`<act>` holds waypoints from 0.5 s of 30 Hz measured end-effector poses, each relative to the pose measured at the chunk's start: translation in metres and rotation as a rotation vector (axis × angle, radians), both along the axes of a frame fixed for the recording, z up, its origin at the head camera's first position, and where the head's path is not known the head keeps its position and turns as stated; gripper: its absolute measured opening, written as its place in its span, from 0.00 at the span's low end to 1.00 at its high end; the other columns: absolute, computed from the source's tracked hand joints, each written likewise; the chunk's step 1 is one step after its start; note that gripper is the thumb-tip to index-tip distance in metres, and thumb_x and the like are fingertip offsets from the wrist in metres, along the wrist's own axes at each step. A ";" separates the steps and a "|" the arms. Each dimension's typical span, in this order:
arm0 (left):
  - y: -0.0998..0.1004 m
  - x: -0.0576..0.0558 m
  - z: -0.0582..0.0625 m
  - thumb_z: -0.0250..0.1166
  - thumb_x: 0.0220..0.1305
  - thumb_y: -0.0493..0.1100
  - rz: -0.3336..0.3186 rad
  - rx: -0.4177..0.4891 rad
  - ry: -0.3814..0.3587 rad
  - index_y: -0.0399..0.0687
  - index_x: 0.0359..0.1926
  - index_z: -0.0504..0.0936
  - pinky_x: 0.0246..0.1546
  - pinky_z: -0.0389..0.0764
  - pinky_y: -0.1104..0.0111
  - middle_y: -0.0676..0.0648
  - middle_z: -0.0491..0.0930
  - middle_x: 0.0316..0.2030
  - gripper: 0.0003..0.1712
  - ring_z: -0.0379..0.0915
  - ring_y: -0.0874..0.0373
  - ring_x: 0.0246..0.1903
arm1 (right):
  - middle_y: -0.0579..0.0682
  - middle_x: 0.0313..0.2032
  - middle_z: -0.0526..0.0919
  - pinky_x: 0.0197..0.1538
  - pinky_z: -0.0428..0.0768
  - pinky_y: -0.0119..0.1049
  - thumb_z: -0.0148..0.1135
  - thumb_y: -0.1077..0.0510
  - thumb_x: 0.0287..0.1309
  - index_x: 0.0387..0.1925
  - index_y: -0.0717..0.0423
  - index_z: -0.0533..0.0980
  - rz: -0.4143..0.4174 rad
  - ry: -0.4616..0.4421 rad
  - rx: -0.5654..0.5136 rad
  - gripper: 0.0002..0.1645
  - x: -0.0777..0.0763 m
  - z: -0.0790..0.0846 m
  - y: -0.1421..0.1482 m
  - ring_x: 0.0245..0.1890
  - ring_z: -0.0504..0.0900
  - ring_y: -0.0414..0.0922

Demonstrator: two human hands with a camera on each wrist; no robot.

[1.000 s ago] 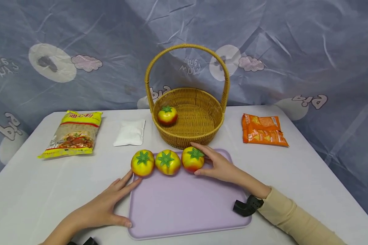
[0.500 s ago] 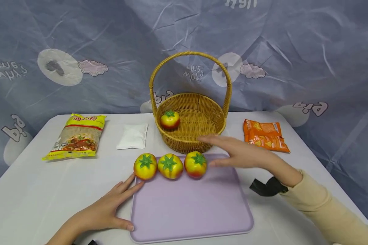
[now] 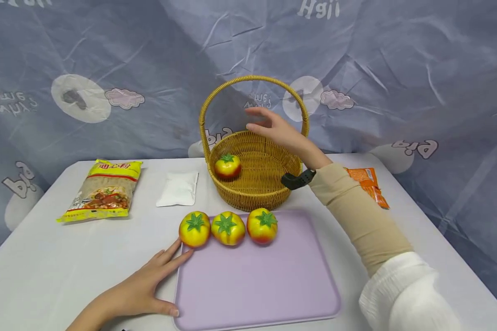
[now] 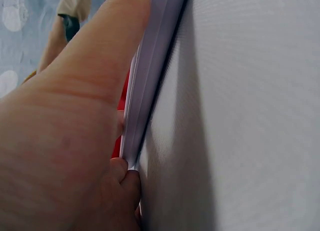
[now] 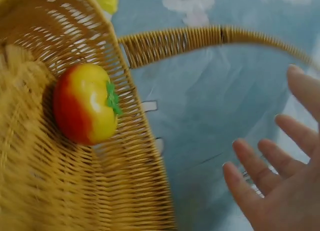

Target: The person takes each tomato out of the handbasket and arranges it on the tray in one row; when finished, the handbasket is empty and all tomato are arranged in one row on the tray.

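Note:
My right hand (image 3: 278,131) is raised over the wicker basket (image 3: 269,165), level with the space under its arched handle. Its fingers are spread and hold nothing, as the right wrist view confirms. Inside the basket, on the left, lies a yellow-and-red toy fruit (image 5: 86,105) with a green leafy top. My left hand (image 3: 145,287) rests at the left edge of the lilac tray (image 3: 256,285), thumb and fingers stretched along it, fingertips near the left fruit (image 3: 194,229). A middle fruit (image 3: 228,228) and a right fruit (image 3: 262,226) complete the row along the tray's far edge.
Left of the basket lie a white packet (image 3: 177,189) and a yellow-edged food bag (image 3: 104,191). An orange snack bag (image 3: 366,181) is at the right, partly hidden by my right sleeve. Behind the table hangs a patterned grey-blue cloth (image 3: 161,92).
My right hand has let go of the right fruit, leaving it on the tray, and has moved back and up over the basket. My left hand has stayed at the tray's edge.

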State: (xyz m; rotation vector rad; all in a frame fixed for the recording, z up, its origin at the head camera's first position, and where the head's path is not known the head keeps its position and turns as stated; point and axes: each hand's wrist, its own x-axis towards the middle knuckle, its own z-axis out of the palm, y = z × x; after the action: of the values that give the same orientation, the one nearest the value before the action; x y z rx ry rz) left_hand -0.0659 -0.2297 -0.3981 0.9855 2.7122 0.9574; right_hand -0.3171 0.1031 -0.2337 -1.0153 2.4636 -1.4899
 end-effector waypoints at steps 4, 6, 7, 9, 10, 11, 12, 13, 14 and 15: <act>-0.001 0.001 -0.002 0.70 0.41 0.68 0.004 0.002 0.000 0.55 0.71 0.57 0.50 0.58 0.34 0.43 0.39 0.72 0.58 0.48 0.27 0.61 | 0.56 0.66 0.59 0.60 0.64 0.46 0.52 0.54 0.67 0.67 0.58 0.59 -0.054 -0.227 -0.255 0.30 -0.026 -0.025 -0.011 0.61 0.65 0.51; -0.001 0.001 -0.002 0.69 0.42 0.68 0.000 0.008 0.005 0.54 0.71 0.58 0.51 0.57 0.34 0.43 0.40 0.72 0.57 0.48 0.27 0.61 | 0.58 0.65 0.60 0.61 0.64 0.48 0.52 0.56 0.67 0.66 0.60 0.60 -0.104 -0.356 -0.388 0.29 -0.035 -0.038 -0.014 0.61 0.66 0.53; -0.001 0.001 -0.002 0.69 0.42 0.68 -0.002 0.008 0.012 0.53 0.71 0.58 0.51 0.56 0.34 0.42 0.40 0.72 0.57 0.48 0.27 0.61 | 0.58 0.65 0.60 0.61 0.64 0.47 0.52 0.56 0.67 0.66 0.60 0.60 -0.137 -0.414 -0.440 0.29 -0.038 -0.044 -0.015 0.60 0.66 0.53; -0.001 0.001 -0.002 0.69 0.42 0.68 -0.005 0.010 0.024 0.52 0.71 0.58 0.51 0.55 0.34 0.42 0.40 0.72 0.57 0.48 0.26 0.61 | 0.57 0.63 0.63 0.60 0.65 0.46 0.52 0.57 0.67 0.65 0.61 0.62 -0.201 -0.488 -0.503 0.27 -0.042 -0.055 -0.017 0.59 0.67 0.54; -0.001 0.001 -0.002 0.69 0.42 0.68 -0.005 0.009 0.028 0.52 0.71 0.58 0.52 0.55 0.34 0.42 0.41 0.72 0.57 0.48 0.26 0.60 | 0.56 0.62 0.64 0.59 0.66 0.46 0.52 0.57 0.67 0.64 0.61 0.63 -0.228 -0.506 -0.513 0.27 -0.043 -0.059 -0.017 0.59 0.68 0.54; -0.001 0.000 -0.001 0.69 0.42 0.68 -0.004 0.009 0.031 0.52 0.71 0.58 0.52 0.55 0.34 0.42 0.41 0.72 0.57 0.48 0.26 0.60 | 0.56 0.62 0.65 0.59 0.66 0.45 0.52 0.57 0.67 0.64 0.61 0.63 -0.246 -0.518 -0.521 0.26 -0.045 -0.063 -0.017 0.58 0.69 0.54; -0.001 0.000 -0.001 0.69 0.41 0.68 -0.003 0.008 0.033 0.53 0.71 0.58 0.52 0.54 0.34 0.42 0.41 0.72 0.57 0.48 0.26 0.60 | 0.56 0.61 0.65 0.59 0.66 0.45 0.52 0.57 0.67 0.64 0.61 0.64 -0.258 -0.521 -0.524 0.26 -0.045 -0.066 -0.017 0.58 0.69 0.54; -0.001 0.000 -0.001 0.69 0.41 0.68 0.000 0.006 0.035 0.53 0.71 0.58 0.52 0.55 0.34 0.42 0.41 0.72 0.57 0.48 0.26 0.60 | 0.56 0.61 0.66 0.59 0.66 0.45 0.52 0.57 0.67 0.63 0.62 0.64 -0.266 -0.522 -0.522 0.26 -0.046 -0.068 -0.017 0.58 0.69 0.54; -0.001 0.000 0.000 0.69 0.41 0.68 0.002 0.004 0.032 0.53 0.71 0.58 0.52 0.54 0.34 0.43 0.40 0.72 0.57 0.48 0.26 0.61 | 0.56 0.60 0.67 0.59 0.66 0.45 0.52 0.57 0.67 0.63 0.62 0.64 -0.268 -0.515 -0.515 0.25 -0.046 -0.070 -0.018 0.57 0.70 0.54; -0.001 0.000 0.000 0.69 0.41 0.68 0.003 0.003 0.034 0.53 0.71 0.58 0.52 0.54 0.34 0.43 0.40 0.72 0.57 0.48 0.26 0.61 | 0.57 0.60 0.67 0.59 0.66 0.45 0.52 0.57 0.67 0.62 0.63 0.64 -0.267 -0.502 -0.499 0.25 -0.046 -0.072 -0.018 0.57 0.70 0.53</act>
State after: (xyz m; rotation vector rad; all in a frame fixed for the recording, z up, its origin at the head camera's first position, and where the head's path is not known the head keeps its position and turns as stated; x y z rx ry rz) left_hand -0.0662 -0.2307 -0.3984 1.0074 2.7415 0.9537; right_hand -0.3636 0.0852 -0.3057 -0.2816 1.9657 -2.1846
